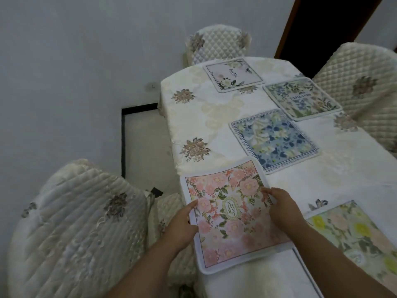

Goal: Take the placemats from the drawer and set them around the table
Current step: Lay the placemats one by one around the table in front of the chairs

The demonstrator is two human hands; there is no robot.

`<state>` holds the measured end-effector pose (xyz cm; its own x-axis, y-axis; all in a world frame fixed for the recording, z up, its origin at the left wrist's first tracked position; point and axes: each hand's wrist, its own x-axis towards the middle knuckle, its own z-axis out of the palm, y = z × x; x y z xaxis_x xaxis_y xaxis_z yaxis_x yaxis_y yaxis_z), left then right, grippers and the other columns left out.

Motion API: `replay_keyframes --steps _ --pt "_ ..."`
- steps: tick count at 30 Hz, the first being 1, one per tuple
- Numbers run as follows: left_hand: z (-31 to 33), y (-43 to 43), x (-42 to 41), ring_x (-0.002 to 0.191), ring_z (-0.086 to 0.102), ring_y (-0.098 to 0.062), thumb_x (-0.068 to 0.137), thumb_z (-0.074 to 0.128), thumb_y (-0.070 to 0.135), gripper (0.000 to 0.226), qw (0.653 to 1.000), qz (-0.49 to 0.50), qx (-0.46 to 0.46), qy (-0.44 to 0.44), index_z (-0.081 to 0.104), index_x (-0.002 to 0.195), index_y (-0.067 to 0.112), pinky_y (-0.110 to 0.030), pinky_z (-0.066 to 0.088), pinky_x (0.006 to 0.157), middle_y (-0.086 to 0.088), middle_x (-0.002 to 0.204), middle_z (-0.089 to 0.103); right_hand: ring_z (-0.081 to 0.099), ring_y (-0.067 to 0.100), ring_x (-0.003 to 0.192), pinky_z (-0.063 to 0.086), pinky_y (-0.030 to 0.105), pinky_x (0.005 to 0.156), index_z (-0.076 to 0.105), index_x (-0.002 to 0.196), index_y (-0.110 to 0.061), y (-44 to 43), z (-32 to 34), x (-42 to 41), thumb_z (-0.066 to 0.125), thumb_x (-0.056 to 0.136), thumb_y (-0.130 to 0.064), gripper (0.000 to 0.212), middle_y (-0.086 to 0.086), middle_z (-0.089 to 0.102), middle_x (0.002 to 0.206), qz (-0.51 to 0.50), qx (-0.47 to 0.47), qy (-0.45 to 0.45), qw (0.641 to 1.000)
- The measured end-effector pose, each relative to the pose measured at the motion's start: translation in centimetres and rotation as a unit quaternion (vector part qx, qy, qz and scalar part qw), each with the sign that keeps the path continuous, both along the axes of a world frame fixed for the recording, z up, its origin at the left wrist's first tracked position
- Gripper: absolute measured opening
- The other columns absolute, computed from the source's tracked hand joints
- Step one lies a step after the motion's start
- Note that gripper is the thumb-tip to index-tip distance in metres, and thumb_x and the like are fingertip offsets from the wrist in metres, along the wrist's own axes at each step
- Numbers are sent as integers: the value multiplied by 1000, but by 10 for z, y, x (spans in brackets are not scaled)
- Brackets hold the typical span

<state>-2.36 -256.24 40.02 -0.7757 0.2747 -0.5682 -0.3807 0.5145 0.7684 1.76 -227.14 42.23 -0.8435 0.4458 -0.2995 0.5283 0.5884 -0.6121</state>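
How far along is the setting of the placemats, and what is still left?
Done: four lie flat on the table: the white placemat at the far end, the green placemat right of it, the blue placemat mid-table, the yellow placemat near right. In hand: left hand and right hand hold the pink placemat by its sides. Left: settle it. The drawer is out of view.

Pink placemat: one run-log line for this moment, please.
step: laying pink placemat | left hand: pinches left edge | right hand: on right edge, grip unclear | already laid: four other placemats on table
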Motion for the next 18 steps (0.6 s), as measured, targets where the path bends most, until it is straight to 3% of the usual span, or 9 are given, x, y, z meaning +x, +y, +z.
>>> replay_keyframes --steps 4,6,8,9,11,13,15,17,18 --pt "-24 7 -31 59 63 -11 86 52 -11 78 999 32 16 -14 44 144 41 -25 43 47 -2 151 45 52 24 119 36 23 96 61 126 -14 12 -24 -31 45 75 17 62 9 52 132 2 -13 6 1000" --pt "-34 7 -39 78 69 -15 86 53 -11 77 999 49 9 1 45 140 43 -27 49 53 -2 151 44 51 24 120 36 23 95 61 126 -14 17 -31 -44 45 76 17 61 8 53 131 15 -15 12 1000" --pt "-42 8 -41 113 60 -20 87 53 -9 76 998 42 -18 32 43 139 45 -29 57 70 0 154 39 50 22 121 35 21 95 61 127 -13 19 -36 -50 45 76 18 62 7 53 131 18 -24 15 999" --pt "-45 9 -42 120 54 -18 88 53 -8 75 998 35 -30 48 41 140 44 -25 57 73 2 155 36 50 20 120 35 20 95 61 127 -12 19 -39 -53 44 75 19 63 6 53 131 22 -26 19 999" --pt "-46 13 -42 116 48 -10 89 52 -9 73 997 33 -39 64 40 145 38 -12 51 63 4 153 36 50 16 120 34 19 97 62 126 -11 20 -42 -59 42 73 23 66 3 53 130 28 -28 31 999" --pt "-49 16 -45 116 43 -6 90 51 -10 74 996 37 -46 69 37 148 34 -6 48 63 4 150 36 48 21 126 32 19 100 62 127 -8 24 -47 -67 40 70 26 69 5 52 132 29 -18 34 999" --pt "-50 19 -49 126 42 -11 91 53 -8 76 993 44 -57 91 35 148 38 -12 52 74 4 156 30 47 29 130 29 21 103 63 127 -7 28 -54 -74 41 70 25 69 13 51 138 39 5 34 999" --pt "-50 23 -53 140 36 -21 90 53 -8 77 989 53 -78 118 33 149 39 -25 54 84 3 161 18 43 34 132 31 29 108 61 129 -13 30 -63 -79 44 73 19 67 11 45 146 54 35 30 997" --pt "-49 26 -52 145 28 -22 90 53 -8 77 985 53 -97 132 33 150 36 -22 52 84 5 163 12 40 35 133 33 35 108 59 131 -18 29 -69 -78 46 77 14 65 7 41 149 61 51 20 997"
